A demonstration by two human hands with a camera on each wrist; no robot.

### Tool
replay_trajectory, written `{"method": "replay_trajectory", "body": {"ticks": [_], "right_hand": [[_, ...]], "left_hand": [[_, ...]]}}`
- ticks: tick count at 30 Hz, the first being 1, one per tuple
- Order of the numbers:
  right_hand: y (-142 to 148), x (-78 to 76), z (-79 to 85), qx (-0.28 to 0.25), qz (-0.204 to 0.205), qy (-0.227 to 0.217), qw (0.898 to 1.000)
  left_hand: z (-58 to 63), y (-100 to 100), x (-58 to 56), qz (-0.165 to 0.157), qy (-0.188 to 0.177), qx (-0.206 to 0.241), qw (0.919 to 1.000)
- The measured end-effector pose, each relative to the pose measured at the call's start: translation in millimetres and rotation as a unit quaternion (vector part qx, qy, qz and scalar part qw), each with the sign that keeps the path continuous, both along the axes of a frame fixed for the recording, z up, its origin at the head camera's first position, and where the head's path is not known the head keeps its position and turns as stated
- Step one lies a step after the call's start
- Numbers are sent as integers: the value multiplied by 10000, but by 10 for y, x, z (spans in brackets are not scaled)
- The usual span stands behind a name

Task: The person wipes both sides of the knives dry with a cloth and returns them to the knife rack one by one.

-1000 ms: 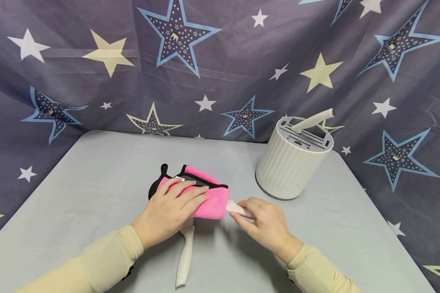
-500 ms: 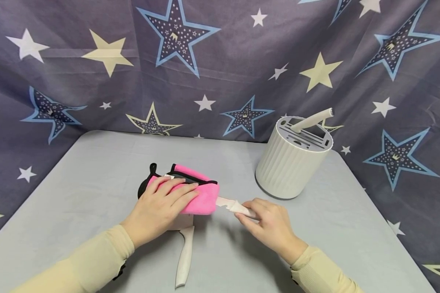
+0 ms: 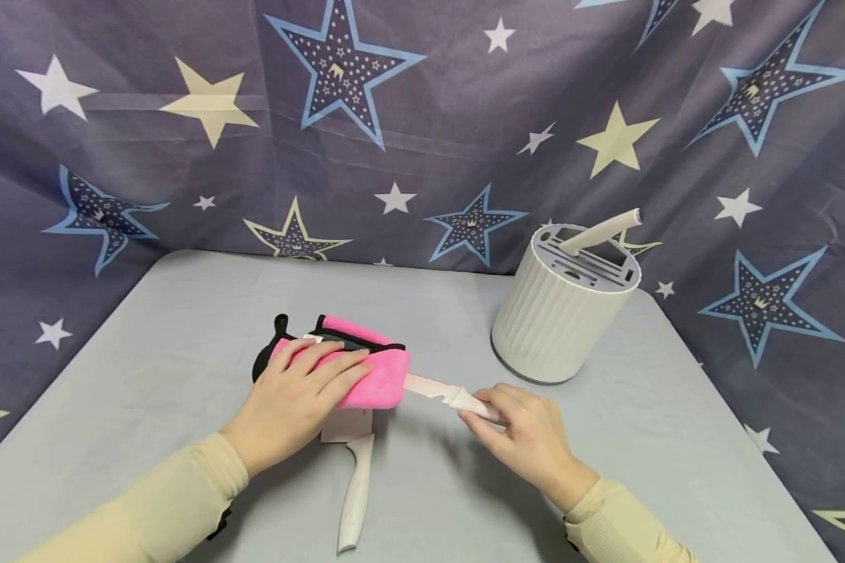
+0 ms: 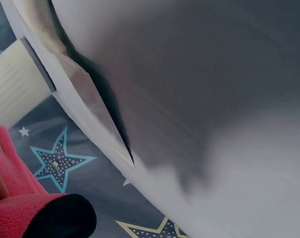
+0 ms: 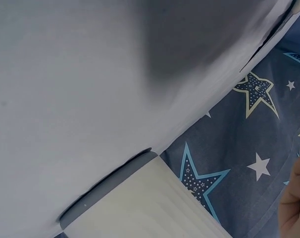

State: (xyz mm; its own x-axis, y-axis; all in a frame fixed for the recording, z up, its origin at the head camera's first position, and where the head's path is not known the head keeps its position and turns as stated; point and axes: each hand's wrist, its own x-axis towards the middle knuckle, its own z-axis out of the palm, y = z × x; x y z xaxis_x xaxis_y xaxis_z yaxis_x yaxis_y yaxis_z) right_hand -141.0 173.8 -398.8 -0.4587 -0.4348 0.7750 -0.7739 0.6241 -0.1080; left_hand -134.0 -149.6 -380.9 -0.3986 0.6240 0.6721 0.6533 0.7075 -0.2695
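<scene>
My left hand (image 3: 296, 399) grips a pink fleecy cloth (image 3: 387, 379) with black trim and a black loop, folded over a knife blade; the thumb is hidden. From the cloth's right end the light blade of the knife (image 3: 429, 386) sticks out, its tip covered. My right hand (image 3: 528, 438) pinches that knife's white handle between thumb and fingers. Below the cloth a broad-bladed knife (image 3: 355, 493) lies on the table, handle towards me, its blade partly hidden by the left hand and cloth. In the left wrist view the pink cloth (image 4: 21, 208) shows at the lower left.
A ribbed white round knife block (image 3: 559, 320) with a slotted grey top stands at the back right of the grey table (image 3: 183, 328). One white handle (image 3: 602, 231) sticks up from it. Behind hangs a dark curtain (image 3: 451, 141) with stars.
My left hand has slid left with the pink cloth, baring more of the knife blade. My right hand has shifted slightly right, still holding the handle. More of the lying knife's blade shows.
</scene>
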Motion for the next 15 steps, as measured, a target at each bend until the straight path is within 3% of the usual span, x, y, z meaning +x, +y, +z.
{"method": "replay_trajectory", "body": {"ticks": [15], "right_hand": [[-45,11,-18,14,-30,-79,10000]], "left_hand": [[-18,87,12,-9,-32,-14,10000]]}}
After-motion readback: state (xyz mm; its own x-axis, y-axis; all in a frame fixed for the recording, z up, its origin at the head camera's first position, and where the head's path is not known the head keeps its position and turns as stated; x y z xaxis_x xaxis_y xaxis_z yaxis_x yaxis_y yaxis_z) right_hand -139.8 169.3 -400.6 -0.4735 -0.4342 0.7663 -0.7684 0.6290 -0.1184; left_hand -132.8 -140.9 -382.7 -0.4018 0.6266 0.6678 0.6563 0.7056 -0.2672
